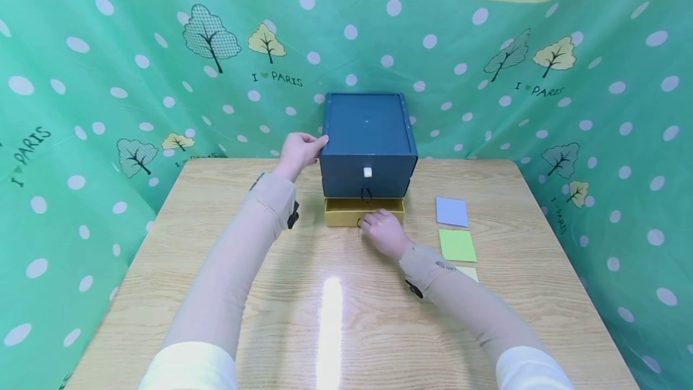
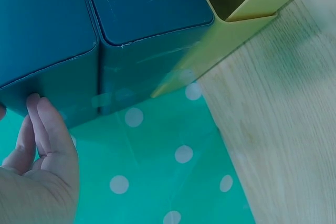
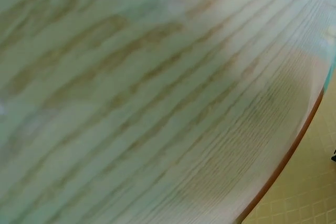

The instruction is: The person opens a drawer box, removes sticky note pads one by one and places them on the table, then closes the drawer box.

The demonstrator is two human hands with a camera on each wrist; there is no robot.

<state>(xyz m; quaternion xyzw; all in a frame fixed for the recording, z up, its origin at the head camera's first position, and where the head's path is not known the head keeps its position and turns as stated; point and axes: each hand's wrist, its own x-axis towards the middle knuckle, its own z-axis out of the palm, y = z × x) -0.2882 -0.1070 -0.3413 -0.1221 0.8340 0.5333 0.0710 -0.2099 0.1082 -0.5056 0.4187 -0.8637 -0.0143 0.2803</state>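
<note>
A stacked drawer unit (image 1: 368, 122), dark blue above and yellow at the bottom, stands at the table's back. Its yellow drawer (image 1: 338, 219) is pulled partly out; in the left wrist view the yellow drawer (image 2: 268, 1) shows an open top. My left hand (image 1: 298, 152) steadies the unit's left side, thumb at the upper edge. Seen from the left wrist, the fingers of that hand (image 2: 50, 156) lie nearly straight against the blue wall. With curled fingers, my right hand (image 1: 387, 235) pinches the black pull loop (image 1: 360, 223) on the yellow drawer's front.
To the right lie a blue paper square (image 1: 452, 212), a green one (image 1: 458, 245) and a pale one (image 1: 468, 272) partly behind the right forearm. A dotted green curtain (image 1: 346, 47) surrounds the wooden table (image 1: 281, 318). The right wrist view shows only tabletop (image 3: 157, 103) and floor.
</note>
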